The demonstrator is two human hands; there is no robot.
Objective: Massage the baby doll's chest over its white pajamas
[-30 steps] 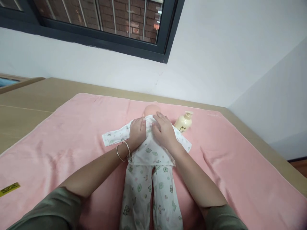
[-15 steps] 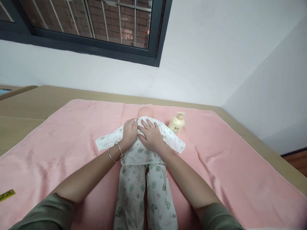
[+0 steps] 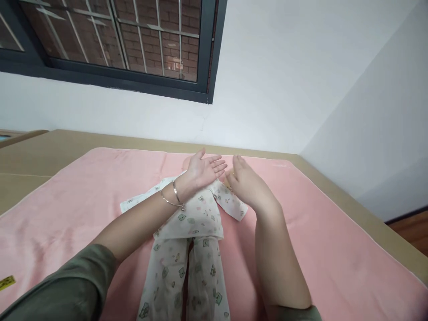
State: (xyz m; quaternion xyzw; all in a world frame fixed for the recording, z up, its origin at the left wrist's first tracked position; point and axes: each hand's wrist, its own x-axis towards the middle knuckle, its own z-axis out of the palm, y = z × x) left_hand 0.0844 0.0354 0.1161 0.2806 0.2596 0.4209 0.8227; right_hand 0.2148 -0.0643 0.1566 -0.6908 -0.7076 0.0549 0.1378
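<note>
A baby doll in a white printed shirt and matching trousers lies on its back on a pink towel. My left hand, with bangles on the wrist, hovers palm up over the doll's chest, fingers spread, holding nothing. My right hand is raised edge-on beside the doll's right sleeve, fingers apart and empty. Both hands hide the doll's head.
The towel covers a tan bed or table set against a white wall. A barred window sits above. A yellow tag lies at the towel's near left. The wood floor shows at far right.
Both hands lifted off the doll's chest and opened, the left turning palm up. The view shifted, and the lotion bottle seen earlier is now out of sight behind my right hand.
</note>
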